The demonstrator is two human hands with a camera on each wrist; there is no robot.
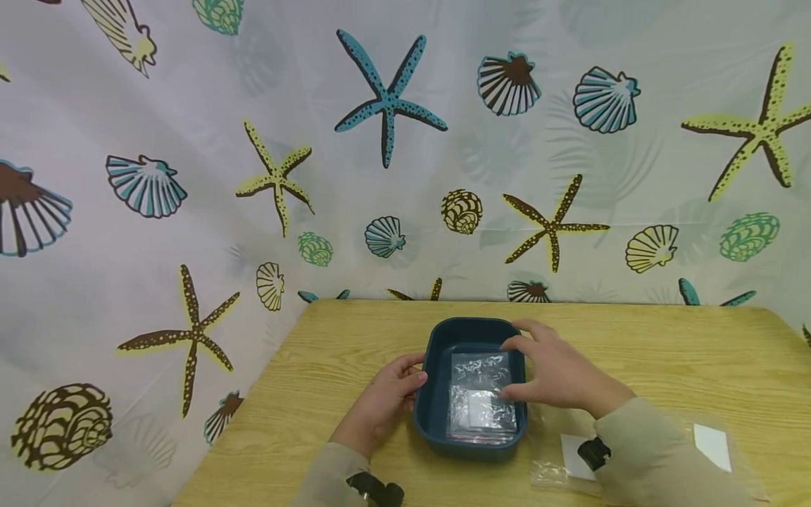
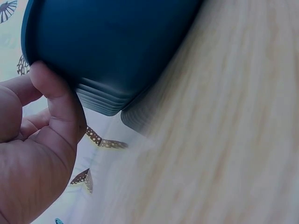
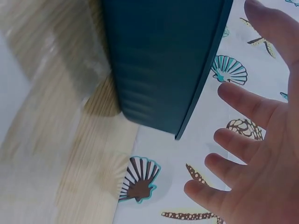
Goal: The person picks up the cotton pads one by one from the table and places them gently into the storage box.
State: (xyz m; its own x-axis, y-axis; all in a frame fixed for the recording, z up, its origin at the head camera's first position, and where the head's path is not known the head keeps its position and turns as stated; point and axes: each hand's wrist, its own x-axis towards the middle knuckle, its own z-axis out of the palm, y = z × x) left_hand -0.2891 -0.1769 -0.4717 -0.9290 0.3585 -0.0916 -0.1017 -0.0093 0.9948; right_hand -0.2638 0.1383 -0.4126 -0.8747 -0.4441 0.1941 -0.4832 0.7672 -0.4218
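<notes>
A dark blue plastic bin (image 1: 469, 454) with rounded corners sits on the wooden table. Inside it lie clear plastic bags (image 1: 479, 370), overlapping, with a white rectangle showing in the nearer one. My left hand (image 1: 389, 394) touches the bin's outer left wall, thumb and forefinger at the rim. In the left wrist view, that thumb (image 2: 51, 88) lies against the blue wall. Over the bin's right rim hangs my right hand (image 1: 557, 366), fingers spread and nothing in its grasp. The right wrist view shows its fingertips (image 3: 229, 93) apart from the outer wall.
More clear bags (image 1: 551, 472) with white rectangles lie on the table (image 1: 342, 338) right of the bin, partly beneath my right sleeve (image 1: 665, 451). A curtain (image 1: 405, 190) printed with shells and starfish hangs behind the table and along its left side.
</notes>
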